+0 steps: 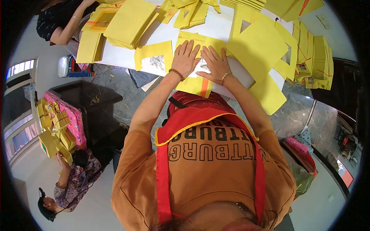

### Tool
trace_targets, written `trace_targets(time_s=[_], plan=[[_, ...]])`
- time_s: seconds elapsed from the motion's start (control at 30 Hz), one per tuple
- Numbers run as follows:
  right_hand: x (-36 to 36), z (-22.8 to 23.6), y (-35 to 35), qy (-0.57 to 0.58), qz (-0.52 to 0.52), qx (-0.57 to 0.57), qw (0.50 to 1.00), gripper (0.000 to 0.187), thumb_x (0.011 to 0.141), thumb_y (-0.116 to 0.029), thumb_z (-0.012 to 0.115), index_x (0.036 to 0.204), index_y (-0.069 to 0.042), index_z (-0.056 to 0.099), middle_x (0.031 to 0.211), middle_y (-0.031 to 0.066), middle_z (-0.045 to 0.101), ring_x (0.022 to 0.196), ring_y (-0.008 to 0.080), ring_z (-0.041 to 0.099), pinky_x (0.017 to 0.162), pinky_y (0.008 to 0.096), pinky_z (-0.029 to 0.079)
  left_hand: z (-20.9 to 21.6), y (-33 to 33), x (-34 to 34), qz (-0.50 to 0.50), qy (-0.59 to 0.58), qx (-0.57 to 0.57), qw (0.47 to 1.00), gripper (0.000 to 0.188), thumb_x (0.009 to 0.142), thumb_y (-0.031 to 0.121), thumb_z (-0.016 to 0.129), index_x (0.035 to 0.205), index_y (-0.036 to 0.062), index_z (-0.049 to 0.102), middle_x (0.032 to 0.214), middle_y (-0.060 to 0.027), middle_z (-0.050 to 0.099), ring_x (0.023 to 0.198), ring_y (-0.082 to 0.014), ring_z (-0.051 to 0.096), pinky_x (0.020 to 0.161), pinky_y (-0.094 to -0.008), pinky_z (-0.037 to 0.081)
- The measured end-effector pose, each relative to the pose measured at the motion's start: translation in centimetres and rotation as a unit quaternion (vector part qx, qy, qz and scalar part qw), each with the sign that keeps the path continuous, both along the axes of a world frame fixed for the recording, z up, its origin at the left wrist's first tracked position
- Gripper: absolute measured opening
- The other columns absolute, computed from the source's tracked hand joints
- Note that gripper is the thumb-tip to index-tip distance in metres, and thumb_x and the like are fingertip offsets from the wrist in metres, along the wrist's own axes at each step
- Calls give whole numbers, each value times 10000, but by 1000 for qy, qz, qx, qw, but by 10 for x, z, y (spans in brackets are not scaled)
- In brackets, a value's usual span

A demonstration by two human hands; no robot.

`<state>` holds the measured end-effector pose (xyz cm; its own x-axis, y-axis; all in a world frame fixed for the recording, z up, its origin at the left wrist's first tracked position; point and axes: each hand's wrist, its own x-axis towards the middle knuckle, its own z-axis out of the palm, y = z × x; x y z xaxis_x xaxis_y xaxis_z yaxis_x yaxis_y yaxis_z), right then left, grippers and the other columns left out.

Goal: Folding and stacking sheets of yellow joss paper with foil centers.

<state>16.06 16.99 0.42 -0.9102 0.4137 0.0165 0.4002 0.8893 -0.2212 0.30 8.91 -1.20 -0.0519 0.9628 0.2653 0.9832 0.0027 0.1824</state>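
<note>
My left hand [185, 57] lies flat with outstretched fingers on a yellow paper sheet [192, 84] at the table's near edge. Beside it my right hand [216, 64] also rests flat on the sheet, fingers extended, thumbs close together. Between the hands shows a silver foil patch [203, 67], partly covered by them. An orange strip [204, 87] crosses the sheet's near end. Just left lies another yellow sheet [166, 48] with a silver foil patch. To the right, large yellow sheets [259, 48] overlap, one hanging over the edge.
Yellow paper stacks [129, 23] stand at the table's left, with crumpled yellow paper [190, 15] at the back. Tied yellow bundles [320, 63] stand at far right. One co-worker's arm [69, 29] is at upper left; another person [77, 173] handles yellow paper at lower left.
</note>
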Motion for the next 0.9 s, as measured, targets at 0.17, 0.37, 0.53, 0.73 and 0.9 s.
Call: trace_targets(time_s=[0.17, 0.37, 0.53, 0.73, 0.9], plan=[[0, -2, 1, -2, 5, -14, 1000, 824, 713, -602, 492, 1299, -55, 303, 1388, 71, 231, 1293, 224, 168, 1014, 539, 109, -1, 0, 1, 4, 4, -2, 1000, 479, 824, 307, 490, 1248, 102, 399, 1298, -147, 349, 1197, -312, 301, 971, -435, 250], [-1, -9, -1, 25, 2, -20, 999, 831, 701, -597, 507, 1299, -57, 306, 1391, 74, 226, 1292, 226, 173, 1002, 558, 109, -1, 2, 1, 0, 5, 4, 1000, 480, 814, 301, 502, 1237, 95, 407, 1285, -155, 357, 1189, -319, 306, 965, -442, 250], [-2, -2, -6, 38, -10, 6, 999, 755, 702, -548, 539, 1255, -64, 366, 1371, 92, 260, 1279, 255, 202, 934, 635, 145, -1, 2, 2, 0, 12, 10, 1000, 482, 808, 308, 509, 1228, 90, 416, 1276, -162, 364, 1187, -323, 305, 966, -445, 243], [14, 7, -48, 153, -121, -108, 975, 538, 739, -357, 580, 1178, -74, 453, 1321, 146, 313, 1223, 360, 264, 906, 629, 194, 1, 0, 2, 8, 9, 4, 1000, 447, 827, 326, 485, 1225, 130, 432, 1278, -157, 363, 1194, -317, 299, 974, -442, 233], [19, -11, -53, 239, -81, -139, 957, 414, 750, -245, 569, 1115, -56, 514, 1293, 164, 340, 1195, 381, 296, 944, 545, 216, 0, 3, 3, 6, -11, 4, 1000, 447, 826, 320, 493, 1233, 144, 431, 1288, -153, 357, 1191, -315, 311, 967, -443, 242]])
